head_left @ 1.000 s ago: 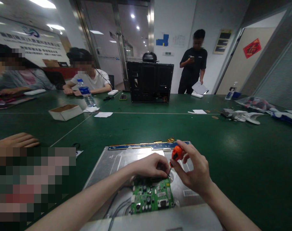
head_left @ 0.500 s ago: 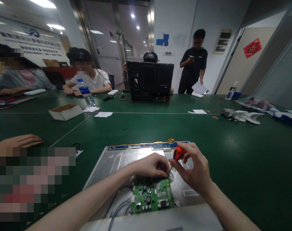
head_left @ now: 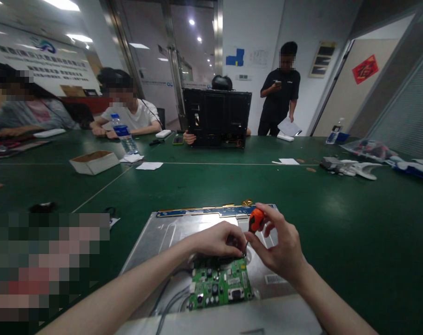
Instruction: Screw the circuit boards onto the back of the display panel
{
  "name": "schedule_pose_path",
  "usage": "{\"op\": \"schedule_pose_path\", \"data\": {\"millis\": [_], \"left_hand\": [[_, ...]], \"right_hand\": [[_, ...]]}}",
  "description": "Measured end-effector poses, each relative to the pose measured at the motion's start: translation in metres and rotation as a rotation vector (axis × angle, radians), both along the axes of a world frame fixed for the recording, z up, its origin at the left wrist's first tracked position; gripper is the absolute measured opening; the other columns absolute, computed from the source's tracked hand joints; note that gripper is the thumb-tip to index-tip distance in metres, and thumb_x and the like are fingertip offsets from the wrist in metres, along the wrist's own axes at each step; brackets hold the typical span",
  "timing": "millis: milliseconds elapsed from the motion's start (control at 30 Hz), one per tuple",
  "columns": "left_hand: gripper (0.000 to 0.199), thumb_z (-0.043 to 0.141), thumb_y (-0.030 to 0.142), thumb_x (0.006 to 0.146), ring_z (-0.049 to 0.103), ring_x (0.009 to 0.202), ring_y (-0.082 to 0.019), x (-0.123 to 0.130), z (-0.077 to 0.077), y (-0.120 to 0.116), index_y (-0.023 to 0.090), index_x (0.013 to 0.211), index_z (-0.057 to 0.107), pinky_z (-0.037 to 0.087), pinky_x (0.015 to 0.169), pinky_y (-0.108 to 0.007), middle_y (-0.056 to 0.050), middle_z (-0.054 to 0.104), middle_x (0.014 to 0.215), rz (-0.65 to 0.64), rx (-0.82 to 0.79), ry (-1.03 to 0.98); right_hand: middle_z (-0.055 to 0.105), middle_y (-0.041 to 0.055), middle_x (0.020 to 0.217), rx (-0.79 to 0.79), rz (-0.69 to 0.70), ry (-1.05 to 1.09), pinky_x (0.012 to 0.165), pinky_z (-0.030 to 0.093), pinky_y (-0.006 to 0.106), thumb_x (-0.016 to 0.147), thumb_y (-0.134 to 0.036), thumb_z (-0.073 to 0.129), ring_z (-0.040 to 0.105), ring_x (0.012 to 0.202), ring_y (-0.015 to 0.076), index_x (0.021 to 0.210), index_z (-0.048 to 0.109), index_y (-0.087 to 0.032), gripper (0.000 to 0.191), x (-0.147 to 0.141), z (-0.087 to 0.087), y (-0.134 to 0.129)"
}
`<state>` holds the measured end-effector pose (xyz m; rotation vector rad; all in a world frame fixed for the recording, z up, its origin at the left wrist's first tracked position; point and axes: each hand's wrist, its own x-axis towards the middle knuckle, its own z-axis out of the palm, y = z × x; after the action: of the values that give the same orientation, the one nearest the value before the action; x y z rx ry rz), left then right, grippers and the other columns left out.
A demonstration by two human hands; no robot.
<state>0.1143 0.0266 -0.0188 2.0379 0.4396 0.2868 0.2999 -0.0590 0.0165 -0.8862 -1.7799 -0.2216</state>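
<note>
A screwdriver [head_left: 256,220] with an orange and black handle is in my right hand [head_left: 281,239], held between thumb and fingers. Its thin shaft slants down to the upper right corner of a green circuit board [head_left: 220,284]. My left hand [head_left: 221,239] is closed in a pinch close to the screwdriver's tip; what its fingertips hold, if anything, is hidden. The board lies on a silvery metal panel [head_left: 165,242] with a blue strip board [head_left: 197,212] along its far edge. Grey cables [head_left: 172,298] run from the board's left side.
A white open box [head_left: 94,164], a water bottle [head_left: 124,132] and paper slips [head_left: 149,165] stand across the green table. Beyond is a large black device [head_left: 216,118] with a person behind it. A small black object [head_left: 43,207] lies at left. Other people sit and stand around.
The screwdriver handle has tilted slightly left in my right hand. My left hand stays in place. Another person's hand at left has withdrawn, uncovering the small black object. Fingers now grip the black device's left edge.
</note>
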Motion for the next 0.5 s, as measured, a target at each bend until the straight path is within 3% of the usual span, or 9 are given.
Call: {"op": "schedule_pose_path", "data": {"millis": [500], "left_hand": [[0.011, 0.075, 0.013, 0.078, 0.059, 0.073, -0.014, 0.0001, -0.0052, 0.0017, 0.014, 0.088, 0.072, 0.046, 0.069, -0.023, 0.000, 0.066, 0.079, -0.007, -0.059, -0.002]], "right_hand": [[0.065, 0.0029, 0.087, -0.025, 0.003, 0.016, 0.044, 0.048, 0.021, 0.089, -0.020, 0.055, 0.054, 0.052, 0.0098, 0.131, 0.045, -0.019, 0.043, -0.0004, -0.0024, -0.0021]]}}
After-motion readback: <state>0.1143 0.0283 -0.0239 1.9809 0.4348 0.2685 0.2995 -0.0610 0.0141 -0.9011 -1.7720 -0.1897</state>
